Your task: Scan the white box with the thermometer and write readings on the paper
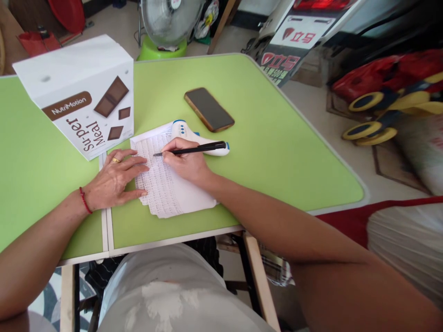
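A stack of paper sheets [166, 203], covered in rows of handwriting with a blank part at right, lies on the green table [277, 152]. My right hand [188, 161] grips a black pen [204, 147], its tip on or just over the written lines. Fingers spread, my left hand [117, 180] rests at the sheets' left edge, fingertips touching the paper. It wears a ring, and a red bracelet circles the wrist. Behind the right hand sits a white and blue handheld thermometer [183, 131], partly covered by the hand and pen.
A dark-screened phone [209, 109] lies beyond the thermometer. The white NutriMotion box [86, 92] stands at back left, close to my left hand. A seam divides the tabletop. Behind the table are a fan [169, 20] and a scooter [290, 41]; a yellow-wheeled item [380, 115] is at right.
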{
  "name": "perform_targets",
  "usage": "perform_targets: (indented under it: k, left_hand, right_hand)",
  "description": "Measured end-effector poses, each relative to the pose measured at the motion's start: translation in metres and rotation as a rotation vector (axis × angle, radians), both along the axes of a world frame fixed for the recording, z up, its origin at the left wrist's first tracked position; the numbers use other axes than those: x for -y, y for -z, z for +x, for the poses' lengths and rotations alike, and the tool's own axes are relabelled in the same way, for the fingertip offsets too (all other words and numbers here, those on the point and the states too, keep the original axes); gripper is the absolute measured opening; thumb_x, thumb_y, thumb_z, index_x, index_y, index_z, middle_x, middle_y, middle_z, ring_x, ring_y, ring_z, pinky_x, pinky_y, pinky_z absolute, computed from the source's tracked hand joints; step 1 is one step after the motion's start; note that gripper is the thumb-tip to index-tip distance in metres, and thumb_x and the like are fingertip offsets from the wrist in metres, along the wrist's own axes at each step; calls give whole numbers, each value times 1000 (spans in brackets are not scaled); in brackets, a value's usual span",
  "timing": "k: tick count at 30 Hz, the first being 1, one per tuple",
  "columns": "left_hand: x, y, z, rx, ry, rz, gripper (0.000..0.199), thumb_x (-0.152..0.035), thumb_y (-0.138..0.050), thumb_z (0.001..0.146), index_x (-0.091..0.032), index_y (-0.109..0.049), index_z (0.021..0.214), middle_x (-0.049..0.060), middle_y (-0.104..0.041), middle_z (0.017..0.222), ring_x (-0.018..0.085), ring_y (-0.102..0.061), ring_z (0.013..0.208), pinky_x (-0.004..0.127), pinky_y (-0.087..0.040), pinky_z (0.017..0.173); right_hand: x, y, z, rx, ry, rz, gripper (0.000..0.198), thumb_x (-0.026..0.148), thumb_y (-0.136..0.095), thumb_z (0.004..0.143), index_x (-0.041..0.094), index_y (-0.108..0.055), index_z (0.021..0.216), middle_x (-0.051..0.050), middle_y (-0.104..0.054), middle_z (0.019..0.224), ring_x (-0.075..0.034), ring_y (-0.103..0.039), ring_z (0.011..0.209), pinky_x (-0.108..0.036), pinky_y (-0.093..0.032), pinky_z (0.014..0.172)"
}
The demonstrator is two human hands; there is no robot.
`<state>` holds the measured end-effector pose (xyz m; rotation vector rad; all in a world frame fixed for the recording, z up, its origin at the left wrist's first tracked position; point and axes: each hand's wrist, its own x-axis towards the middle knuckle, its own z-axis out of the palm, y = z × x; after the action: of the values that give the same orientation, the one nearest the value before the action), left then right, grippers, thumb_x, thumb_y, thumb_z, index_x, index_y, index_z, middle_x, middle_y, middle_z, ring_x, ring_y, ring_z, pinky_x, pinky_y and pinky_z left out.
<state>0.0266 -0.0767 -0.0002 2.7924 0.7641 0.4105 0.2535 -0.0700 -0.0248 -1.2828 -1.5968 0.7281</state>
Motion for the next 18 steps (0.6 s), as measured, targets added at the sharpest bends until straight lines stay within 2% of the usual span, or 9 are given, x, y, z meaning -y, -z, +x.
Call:
perform_targets:
  k: [4,11,18]
  left_hand:
    - [0,-1,0,-7,-4,-13,50,-55,-54,91,-16,-60,123,13,-58,133,36,-40,131,56,-27,109]
    - [0,1,-1,2,3,21,51,-55,-53,91,-16,-60,123,13,-58,132,36,-41,131,55,-29,108]
    - [0,1,0,-6,3,16,51,-55,-54,91,-15,-59,123,13,-58,133,36,-40,131,56,-29,108]
  right_hand:
    - [0,-1,1,-9,-31,-1,10,10,-57,67,19,-58,62,4,-57,57,-10,-45,53,-25,-38,52]
    - [1,2,0,-60,12,16,10,11,-56,68,19,-57,61,4,-56,55,-9,-46,52,-25,-38,50]
    - [2,2,1,-51,-94,67,6,15,-57,68,19,-60,64,4,-59,57,-9,-47,52,-25,-39,52]
